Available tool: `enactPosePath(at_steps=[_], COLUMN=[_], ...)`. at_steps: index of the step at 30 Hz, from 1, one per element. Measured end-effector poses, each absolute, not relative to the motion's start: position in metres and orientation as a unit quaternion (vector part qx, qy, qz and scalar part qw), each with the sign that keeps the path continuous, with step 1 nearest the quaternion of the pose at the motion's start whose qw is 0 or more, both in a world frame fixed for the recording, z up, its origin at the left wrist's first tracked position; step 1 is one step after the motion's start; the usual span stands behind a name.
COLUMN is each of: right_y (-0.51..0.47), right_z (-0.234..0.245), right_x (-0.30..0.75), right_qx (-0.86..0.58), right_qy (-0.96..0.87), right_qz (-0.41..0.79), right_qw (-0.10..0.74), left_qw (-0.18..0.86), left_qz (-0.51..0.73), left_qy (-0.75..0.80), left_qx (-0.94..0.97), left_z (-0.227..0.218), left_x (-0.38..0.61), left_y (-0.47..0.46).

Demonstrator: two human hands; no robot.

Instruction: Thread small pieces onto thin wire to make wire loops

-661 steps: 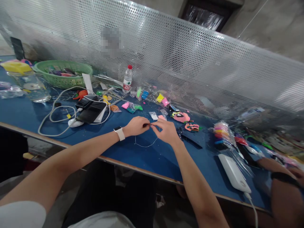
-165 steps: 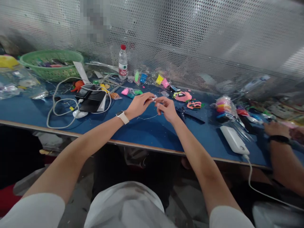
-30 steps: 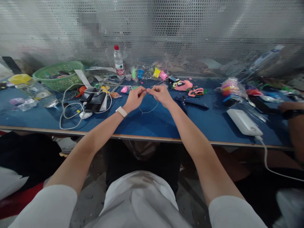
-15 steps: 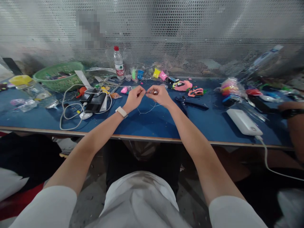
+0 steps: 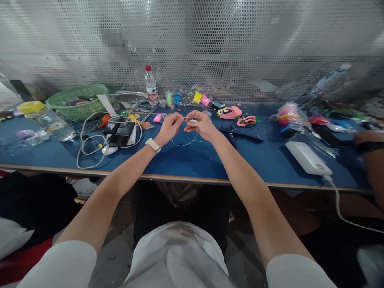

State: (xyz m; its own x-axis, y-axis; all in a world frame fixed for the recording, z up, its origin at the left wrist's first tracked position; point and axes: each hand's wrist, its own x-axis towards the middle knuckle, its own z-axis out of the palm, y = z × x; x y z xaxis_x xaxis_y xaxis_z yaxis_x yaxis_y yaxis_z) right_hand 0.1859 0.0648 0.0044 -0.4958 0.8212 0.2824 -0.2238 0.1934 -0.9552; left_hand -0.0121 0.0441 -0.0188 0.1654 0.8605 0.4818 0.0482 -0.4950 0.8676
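Observation:
My left hand (image 5: 170,128), with a pale band on its wrist, is closed in a pinch above the middle of the blue table (image 5: 192,164). Facing it closely, my right hand (image 5: 202,126) also pinches, its fingertips almost meeting those of the left. A thin white string (image 5: 183,145) hangs in a loop beneath both hands, one loose end sticking out under the right. Whatever tiny piece lies between the fingertips is too small to make out. Just right of my right hand lies a dark tool (image 5: 243,134), its kind unclear.
Behind my hands are a water bottle (image 5: 151,86), coloured clay packs (image 5: 197,97) and a pink clay figure (image 5: 229,112). A green basket (image 5: 76,112), a jar (image 5: 54,122) and a white cable (image 5: 79,154) lie left. Right are a white power bank (image 5: 308,158) and another person's arm (image 5: 370,160).
Both hands stay close together, fingers slightly shifted, and the right fingers have spread a little. The string's loop hangs in a wider curve. The whole view has tilted slightly.

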Motion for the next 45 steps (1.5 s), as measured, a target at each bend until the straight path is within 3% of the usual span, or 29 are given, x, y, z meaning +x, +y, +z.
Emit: enactPosePath(at_steps=[11, 20, 32, 45], right_y=[0.064, 0.069, 0.056, 0.061], right_z=[0.006, 0.001, 0.004, 0.005], right_x=[0.188, 0.186, 0.189, 0.187], right_qx=[-0.174, -0.179, -0.229, -0.251], right_qy=[-0.593, -0.629, -0.768, -0.733], right_qz=[0.645, 0.563, 0.293, 0.323], right_qw=[0.449, 0.506, 0.521, 0.543], left_qw=[0.474, 0.523, 0.529, 0.538], left_qz=[0.54, 0.524, 0.501, 0.5], left_qy=[0.335, 0.32, 0.325, 0.348], left_qx=[0.61, 0.592, 0.602, 0.582], left_z=[-0.01, -0.008, -0.008, -0.011], left_x=[-0.007, -0.009, -0.005, -0.006], left_y=[0.034, 0.031, 0.028, 0.029])
